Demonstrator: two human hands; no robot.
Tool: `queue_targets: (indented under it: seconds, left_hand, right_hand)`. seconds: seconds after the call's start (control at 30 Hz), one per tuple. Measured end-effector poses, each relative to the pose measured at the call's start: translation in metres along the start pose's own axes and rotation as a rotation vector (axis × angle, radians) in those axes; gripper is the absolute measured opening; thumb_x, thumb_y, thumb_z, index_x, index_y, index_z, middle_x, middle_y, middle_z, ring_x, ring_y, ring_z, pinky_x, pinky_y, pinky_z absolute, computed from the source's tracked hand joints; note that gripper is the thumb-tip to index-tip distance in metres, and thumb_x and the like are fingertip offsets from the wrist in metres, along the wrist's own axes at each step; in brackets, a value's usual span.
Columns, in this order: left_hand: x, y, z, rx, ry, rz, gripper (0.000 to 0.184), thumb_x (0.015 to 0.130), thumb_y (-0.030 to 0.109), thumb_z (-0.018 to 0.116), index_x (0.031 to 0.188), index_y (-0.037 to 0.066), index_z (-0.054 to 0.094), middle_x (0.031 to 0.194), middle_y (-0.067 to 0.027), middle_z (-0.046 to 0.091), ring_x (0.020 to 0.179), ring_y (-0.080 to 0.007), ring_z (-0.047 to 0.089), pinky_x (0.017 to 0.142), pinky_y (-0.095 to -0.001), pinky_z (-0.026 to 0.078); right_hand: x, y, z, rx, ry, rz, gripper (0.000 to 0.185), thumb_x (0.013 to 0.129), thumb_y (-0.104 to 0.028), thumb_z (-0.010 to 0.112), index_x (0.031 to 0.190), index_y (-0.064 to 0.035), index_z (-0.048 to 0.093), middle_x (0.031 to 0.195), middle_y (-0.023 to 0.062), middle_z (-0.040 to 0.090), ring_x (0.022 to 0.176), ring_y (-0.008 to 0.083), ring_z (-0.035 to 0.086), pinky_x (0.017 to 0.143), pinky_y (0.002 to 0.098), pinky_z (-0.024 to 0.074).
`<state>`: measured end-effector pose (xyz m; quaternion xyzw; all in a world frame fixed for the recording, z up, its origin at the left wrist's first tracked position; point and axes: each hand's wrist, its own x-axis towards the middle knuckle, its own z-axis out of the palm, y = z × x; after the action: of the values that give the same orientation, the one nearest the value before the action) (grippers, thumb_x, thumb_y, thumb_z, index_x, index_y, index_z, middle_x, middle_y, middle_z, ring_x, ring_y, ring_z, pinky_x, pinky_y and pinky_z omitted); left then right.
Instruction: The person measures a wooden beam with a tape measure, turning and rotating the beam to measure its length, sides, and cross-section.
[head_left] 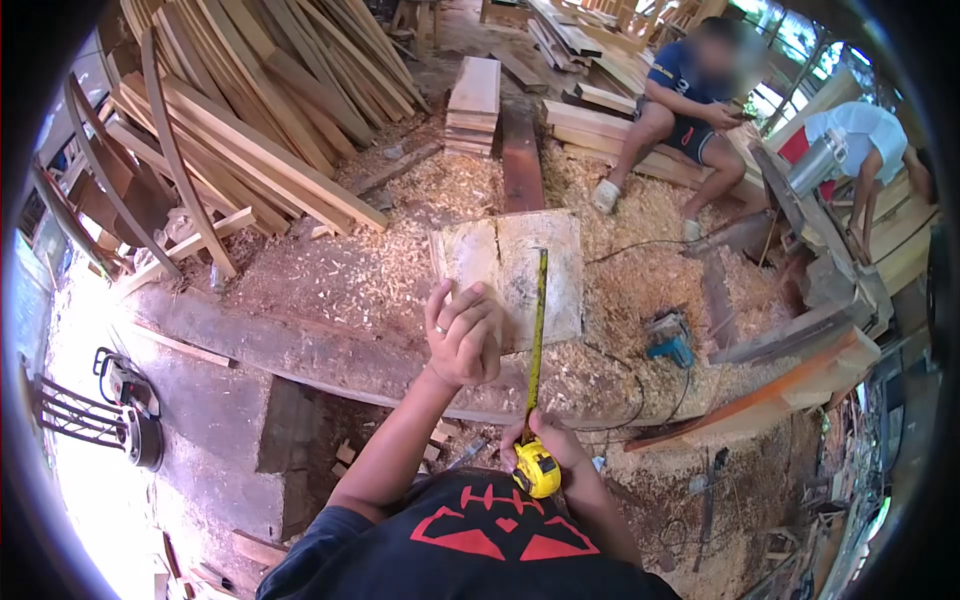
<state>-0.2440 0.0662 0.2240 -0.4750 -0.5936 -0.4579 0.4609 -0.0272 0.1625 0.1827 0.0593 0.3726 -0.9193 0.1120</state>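
My right hand (562, 445) is closed around a yellow tape measure (538, 468), close to my shirt. Its yellow blade (537, 340) runs out straight, away from me, over the pale wooden board (555, 285). My left hand (464, 335) is over the board's near left side, fingers bent inward and a ring on one of them. Whatever those fingers may hold is hidden behind the hand. A dark line or crack divides the board lengthwise, and its right part looks whitish and worn.
Wood shavings surround the board. A blue power tool (670, 340) with a cord lies to the right, a chainsaw (128, 385) to the left. Long planks (270, 90) lean at the back left, beyond which stand stacked boards (473, 105). Two people (690, 95) are at the right.
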Motion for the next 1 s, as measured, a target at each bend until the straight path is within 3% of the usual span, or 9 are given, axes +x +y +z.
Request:
queue_targets:
  seconds: [0.27, 0.67, 0.77, 0.87, 1.0]
  left_hand:
    - [-0.017, 0.018, -0.002, 0.002, -0.004, -0.019, 0.022, 0.077, -0.006, 0.051, 0.097, 0.005, 0.051, 0.098, -0.0112, 0.064, 0.105, -0.0326, 0.064, 0.107, -0.0584, 0.036]
    - [-0.029, 0.032, -0.005, 0.020, -0.013, -0.066, 0.030, 0.077, -0.001, 0.057, 0.106, 0.005, 0.056, 0.100, -0.0107, 0.065, 0.105, -0.0303, 0.065, 0.106, -0.0550, 0.039]
    - [-0.024, 0.030, -0.002, 0.016, -0.017, -0.082, 0.032, 0.077, -0.004, 0.053, 0.108, 0.004, 0.055, 0.099, -0.0119, 0.063, 0.105, -0.0316, 0.064, 0.107, -0.0559, 0.037]
    - [-0.020, 0.028, -0.002, 0.022, -0.027, -0.077, 0.032, 0.077, -0.005, 0.051, 0.108, 0.003, 0.055, 0.098, -0.0123, 0.062, 0.104, -0.0320, 0.063, 0.107, -0.0563, 0.036]
    - [-0.022, 0.029, -0.003, 0.029, -0.040, -0.063, 0.030, 0.078, -0.003, 0.052, 0.106, 0.003, 0.056, 0.099, -0.0116, 0.062, 0.104, -0.0313, 0.063, 0.107, -0.0558, 0.036]
  right_hand:
    - [-0.030, 0.016, -0.018, -0.036, 0.029, 0.133, 0.056, 0.100, -0.050, 0.049, 0.094, 0.0025, 0.068, 0.076, 0.0159, 0.063, 0.070, 0.0275, 0.063, 0.063, 0.0395, 0.0513]
    - [-0.026, 0.034, -0.024, -0.180, 0.082, 0.113, 0.056, 0.105, -0.046, 0.041, 0.096, 0.0021, 0.069, 0.075, 0.0110, 0.065, 0.067, 0.0206, 0.064, 0.062, 0.0334, 0.0522]
    - [-0.025, 0.037, -0.024, -0.181, 0.115, 0.110, 0.056, 0.105, -0.045, 0.042, 0.101, 0.0052, 0.068, 0.077, 0.0152, 0.065, 0.069, 0.0264, 0.064, 0.064, 0.0368, 0.0520]
    - [-0.025, 0.031, -0.012, -0.193, 0.135, 0.091, 0.054, 0.105, -0.042, 0.041, 0.104, 0.0057, 0.067, 0.079, 0.0156, 0.066, 0.070, 0.0258, 0.064, 0.066, 0.0367, 0.0524]
    - [-0.025, 0.027, -0.002, -0.195, 0.159, 0.071, 0.049, 0.107, -0.036, 0.038, 0.104, 0.0022, 0.068, 0.078, 0.0112, 0.066, 0.068, 0.0196, 0.065, 0.063, 0.0313, 0.0522]
